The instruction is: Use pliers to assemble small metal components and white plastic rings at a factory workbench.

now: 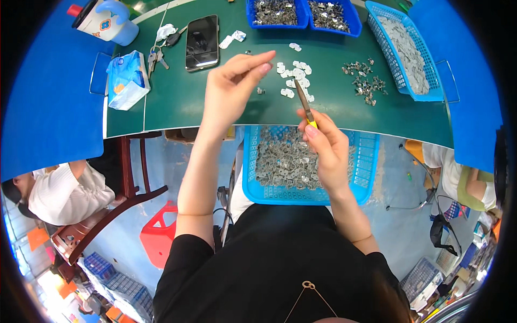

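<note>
My right hand (328, 142) is closed around pointed metal tweezers (305, 102) with a yellow grip. Their tip reaches a loose group of small white plastic pieces (300, 74) on the green table; I cannot tell whether it grips one. To the left, my left hand (231, 86) hovers over the table with thumb and forefinger brought together in a pinch. Anything between those fingertips is too small to make out. A tiny metal part (260, 91) lies just right of that hand. Farther right are scattered small metal parts (366, 81).
A blue basket of metal pieces (250, 183) sits at my lap, below the table edge. Blue bins (335, 28) of small parts and a basket of white pieces (396, 59) stand at the back. Phone (202, 43), keys (157, 58), tissue pack (127, 81) and cup (107, 24) lie left.
</note>
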The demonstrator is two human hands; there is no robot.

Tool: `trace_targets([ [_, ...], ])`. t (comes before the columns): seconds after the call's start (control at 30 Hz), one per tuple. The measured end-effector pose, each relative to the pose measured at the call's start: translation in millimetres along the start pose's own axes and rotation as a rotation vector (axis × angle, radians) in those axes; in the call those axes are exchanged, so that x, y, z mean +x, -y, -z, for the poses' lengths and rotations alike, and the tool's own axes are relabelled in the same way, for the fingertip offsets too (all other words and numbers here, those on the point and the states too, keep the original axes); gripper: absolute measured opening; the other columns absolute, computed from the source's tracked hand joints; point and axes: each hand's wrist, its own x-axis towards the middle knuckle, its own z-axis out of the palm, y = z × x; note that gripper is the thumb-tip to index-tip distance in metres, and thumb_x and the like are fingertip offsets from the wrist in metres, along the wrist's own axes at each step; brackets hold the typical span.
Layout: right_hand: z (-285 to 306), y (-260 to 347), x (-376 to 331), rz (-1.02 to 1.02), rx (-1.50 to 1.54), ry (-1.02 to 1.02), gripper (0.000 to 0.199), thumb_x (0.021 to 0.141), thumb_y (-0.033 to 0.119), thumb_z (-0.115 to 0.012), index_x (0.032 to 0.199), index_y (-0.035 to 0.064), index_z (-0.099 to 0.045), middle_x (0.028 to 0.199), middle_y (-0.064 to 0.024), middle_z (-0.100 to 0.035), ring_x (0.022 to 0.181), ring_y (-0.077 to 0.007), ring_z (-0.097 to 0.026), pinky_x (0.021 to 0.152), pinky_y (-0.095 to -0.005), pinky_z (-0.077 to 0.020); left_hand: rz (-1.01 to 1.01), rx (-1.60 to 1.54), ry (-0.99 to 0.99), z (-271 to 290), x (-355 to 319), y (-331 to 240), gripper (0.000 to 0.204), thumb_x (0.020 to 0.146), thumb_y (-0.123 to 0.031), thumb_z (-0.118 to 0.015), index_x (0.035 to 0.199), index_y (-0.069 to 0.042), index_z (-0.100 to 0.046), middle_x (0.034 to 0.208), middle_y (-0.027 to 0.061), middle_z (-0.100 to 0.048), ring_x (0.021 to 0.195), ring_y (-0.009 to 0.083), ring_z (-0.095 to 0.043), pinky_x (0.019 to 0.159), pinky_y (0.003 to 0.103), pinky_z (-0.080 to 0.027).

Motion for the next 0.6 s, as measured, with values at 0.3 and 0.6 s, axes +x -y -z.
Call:
trace_targets([
  [0.3, -5.3, -6.0, 4.0, 0.163, -0.251, 0.088, 0.037, 0.086, 0.004, -0.055, 0.12, -0.0082, -0.049, 0.104, -0.0071, -0.052, 0.084, -0.0091, -0.05, 0.073, -0.0211, -0.0414, -0.186, 0.275, -0.151, -0.2, -30.9, -14.8, 0.014, 0.073, 0.0, -0.071, 0.087, -0.003, -0.069, 0.081, 0.0056, -0.067, 0.073, 0.0122, -0.06, 0.066, 0.025, -0.047],
  [0.6, -10.0, -1.7, 3.1, 0.122, -0.225, 0.037, 0.031, 0.087, 0.006, -0.054, 0.115, -0.0076, -0.055, 0.099, -0.0063, -0.056, 0.08, -0.0065, -0.049, 0.07, -0.0196, -0.0392, -0.399, 0.487, -0.175, -4.8, -34.5, -19.7, 0.018, 0.07, 0.004, -0.07, 0.087, -0.001, -0.07, 0.083, 0.0084, -0.067, 0.076, 0.0133, -0.061, 0.067, 0.022, -0.046],
])
